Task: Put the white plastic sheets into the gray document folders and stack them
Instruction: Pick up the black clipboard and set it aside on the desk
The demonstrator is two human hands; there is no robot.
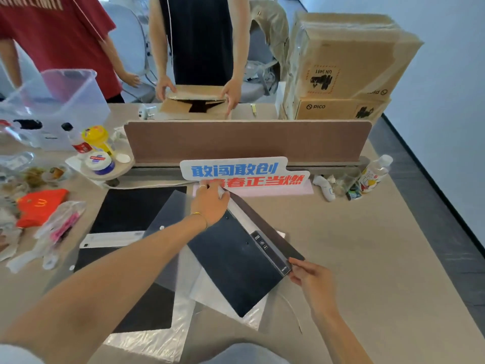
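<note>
A dark gray document folder point(231, 261) lies tilted in the middle of the table, its cover flap point(265, 227) raised along the spine. My left hand point(210, 203) grips the folder's far top corner. My right hand point(307, 274) pinches the near end of the spine. A translucent white plastic sheet point(170, 214) lies under my left forearm, partly over another dark folder point(133, 208) at the left. More dark folders point(152, 311) and clear plastic wrapping point(157, 342) lie near the table's front edge.
A brown divider panel point(246, 140) and a blue-and-red sign point(244, 172) stand behind the folder. Clutter, bottles and a clear bin point(60, 101) fill the left. Cardboard boxes point(346, 69) stand back right; a water bottle point(375, 172) at right. Two persons stand beyond the divider.
</note>
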